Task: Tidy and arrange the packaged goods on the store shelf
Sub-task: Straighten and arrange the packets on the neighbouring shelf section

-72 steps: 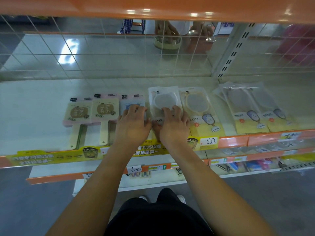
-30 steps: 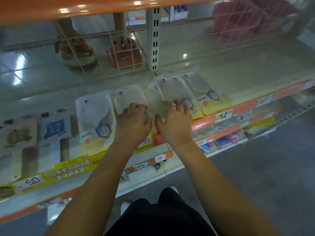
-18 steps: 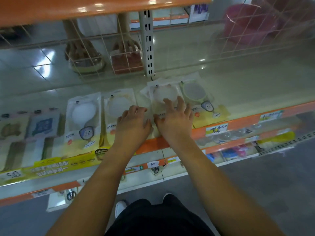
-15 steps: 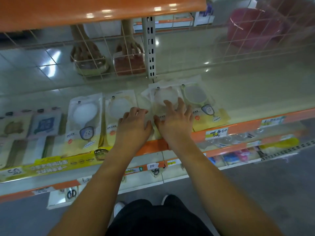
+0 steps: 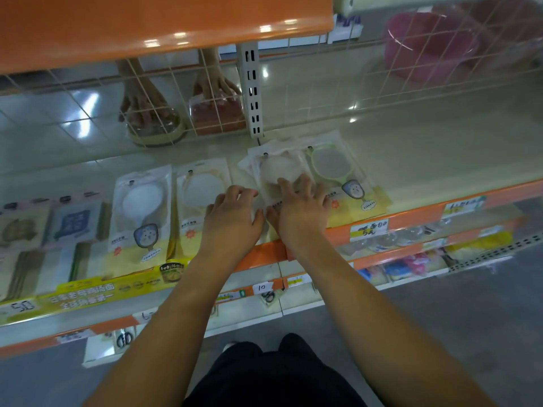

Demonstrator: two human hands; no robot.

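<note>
A person's two hands work a pale store shelf [image 5: 426, 148], seen from just behind its orange front rail [image 5: 411, 218], the landmark here. Nearest the rail, the left hand [image 5: 232, 218] lies palm down, fingers loosely bent and lightly spread, on the packets just behind it; it appears to press, not grasp. Touching it at the thumb, the right hand [image 5: 302, 210] spreads near-straight fingers over a clear packet with a white round item [image 5: 276, 168], pinning a small overlapping stack that sits skewed to the rail. Beside that stack, to its right, lies a green-rimmed packet [image 5: 332, 163]; left along the rail lie two more clear packets [image 5: 141, 207], laid straighter. The step in hand looks like squaring this stack. Next, the fingers would need to slide the askew packets into line with the rail and even their spacing.
</note>
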